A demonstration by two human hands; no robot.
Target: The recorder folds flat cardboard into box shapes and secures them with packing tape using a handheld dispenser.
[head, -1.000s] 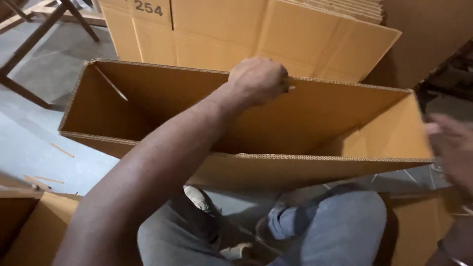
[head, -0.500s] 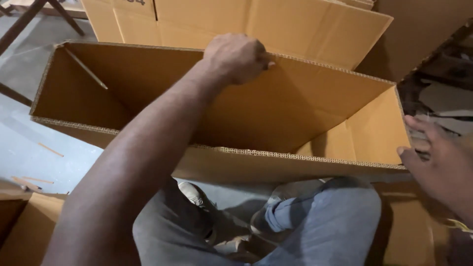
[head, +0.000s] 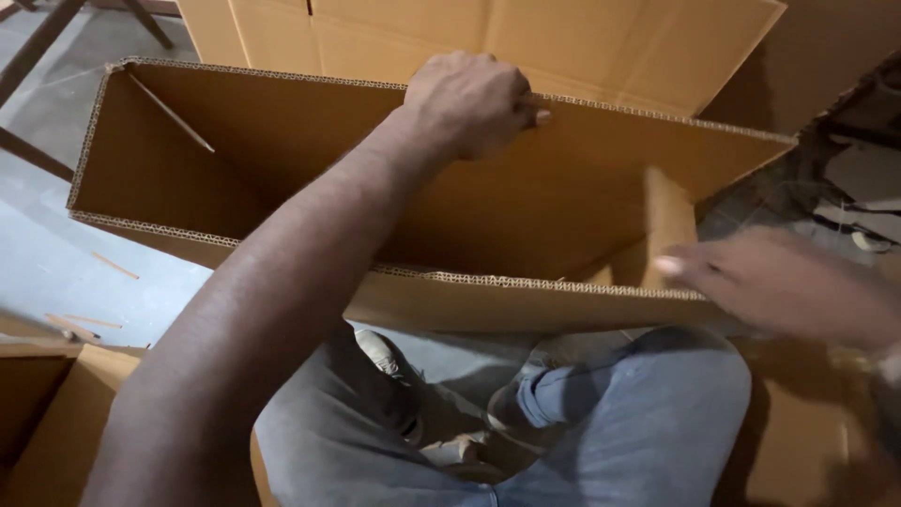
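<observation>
A long brown corrugated cardboard box (head: pixel 282 150) lies open-topped in front of me on the floor. My left hand (head: pixel 474 99) is closed over the top edge of its far wall, near the middle. My right hand (head: pixel 779 282), blurred, is at the box's right end with fingers stretched out, touching the small end flap (head: pixel 668 225), which stands folded inward. My knees in blue jeans (head: pixel 638 422) are just under the near wall.
More flat cardboard sheets (head: pixel 526 38) stand behind the box. Another cardboard piece (head: pixel 38 413) lies at lower left. Grey concrete floor (head: pixel 56 263) with small wood splinters shows on the left, with dark wooden legs (head: pixel 38 47) at top left. Scattered debris is on the right.
My right hand has moved left from outside the box's right end onto the end flap, which has swung inward. The left hand keeps its grip on the far wall.
</observation>
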